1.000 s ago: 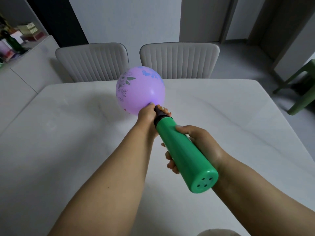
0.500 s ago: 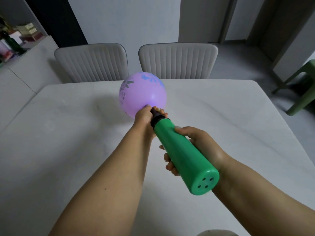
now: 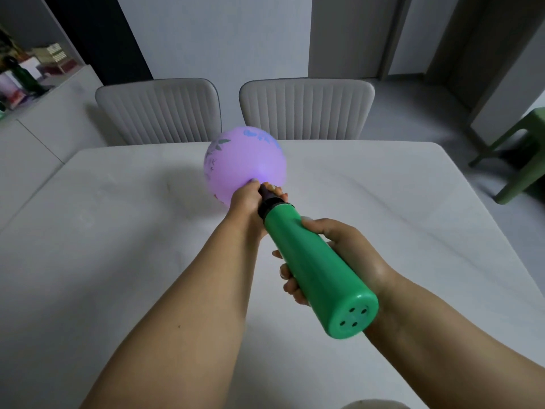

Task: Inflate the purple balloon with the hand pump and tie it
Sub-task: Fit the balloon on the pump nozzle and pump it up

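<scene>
The purple balloon (image 3: pixel 245 163), round and printed with leaves and butterflies, is inflated and sits on the black nozzle of the green hand pump (image 3: pixel 312 267). My left hand (image 3: pixel 246 203) grips the balloon's neck around the nozzle, so the neck itself is hidden. My right hand (image 3: pixel 345 255) is wrapped around the pump's green barrel, held above the white table (image 3: pixel 103 231). The pump's rear end with its small holes points toward me.
Two beige ribbed chairs (image 3: pixel 160 110) (image 3: pixel 305 109) stand at the table's far edge. A white sideboard (image 3: pixel 44 119) with bottles and boxes runs along the left. A green stool (image 3: pixel 522 154) stands on the floor at the right.
The balloon and the pump's nozzle have dropped lower and drifted slightly right, nearer the table. Both hands keep the same hold. The barrel has slid a little forward.
</scene>
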